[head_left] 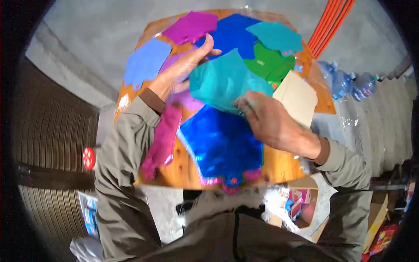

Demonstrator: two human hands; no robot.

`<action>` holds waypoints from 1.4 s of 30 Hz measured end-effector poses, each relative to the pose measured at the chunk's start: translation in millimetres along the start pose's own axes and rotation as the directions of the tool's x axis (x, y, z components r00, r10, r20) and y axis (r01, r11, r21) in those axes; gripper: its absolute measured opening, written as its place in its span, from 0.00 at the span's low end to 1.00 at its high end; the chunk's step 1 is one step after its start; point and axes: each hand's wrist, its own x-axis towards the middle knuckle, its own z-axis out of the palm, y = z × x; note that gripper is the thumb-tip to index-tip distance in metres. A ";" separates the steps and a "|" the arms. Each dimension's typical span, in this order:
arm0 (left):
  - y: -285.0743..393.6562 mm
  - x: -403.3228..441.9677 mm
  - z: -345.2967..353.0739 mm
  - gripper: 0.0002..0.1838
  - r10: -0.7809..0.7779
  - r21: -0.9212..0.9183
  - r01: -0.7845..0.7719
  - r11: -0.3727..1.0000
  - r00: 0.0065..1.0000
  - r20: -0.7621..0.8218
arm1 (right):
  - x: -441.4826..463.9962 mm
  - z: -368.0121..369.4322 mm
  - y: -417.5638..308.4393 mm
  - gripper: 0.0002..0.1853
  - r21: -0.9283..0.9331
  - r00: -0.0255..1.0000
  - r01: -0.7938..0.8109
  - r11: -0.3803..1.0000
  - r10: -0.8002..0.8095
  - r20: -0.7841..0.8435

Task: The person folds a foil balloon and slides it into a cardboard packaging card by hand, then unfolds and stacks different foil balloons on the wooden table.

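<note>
A teal piece is raised over the middle of the wooden table. My right hand pinches its lower right edge and is a little blurred. At its upper left, my left hand has its thumb and fingers apart, with the palm beside the piece. Below lies a shiny blue piece on top of pink ones, with a small red and blue round part at its bottom tip. A magenta piece lies left of it, and a cream piece lies beyond my right hand.
Around the wooden table's far side lie purple, dark blue, teal, green and light blue pieces. Large plastic bottles stand at the right. An open box is below the near edge.
</note>
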 end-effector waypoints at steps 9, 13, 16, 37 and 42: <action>-81.7 -51.5 -32.4 0.35 0.165 0.694 -0.154 0.704 0.985 0.051 | -59.4 77.2 -37.0 0.07 -0.173 0.979 0.195 0.965 -0.182 0.088; -89.6 -58.2 -0.6 0.30 0.401 0.877 -0.215 0.429 0.916 0.029 | -72.6 78.7 -45.6 0.06 -0.177 0.982 0.164 0.970 -0.143 0.124; -94.2 -55.6 10.0 0.30 0.408 0.898 -0.211 0.387 0.912 0.038 | -74.0 72.0 -43.2 0.07 -0.177 0.972 0.190 0.966 -0.160 0.172; -52.4 -26.9 -50.9 0.19 0.633 0.948 -0.319 0.000 0.733 0.247 | 308.3 44.9 94.7 0.13 -0.354 0.962 0.167 0.920 -0.230 -0.145; -30.1 -8.3 -100.5 0.17 0.620 0.967 -0.247 -0.060 0.750 0.230 | 395.7 91.4 148.4 0.13 -0.364 0.929 0.156 0.918 -0.261 -0.261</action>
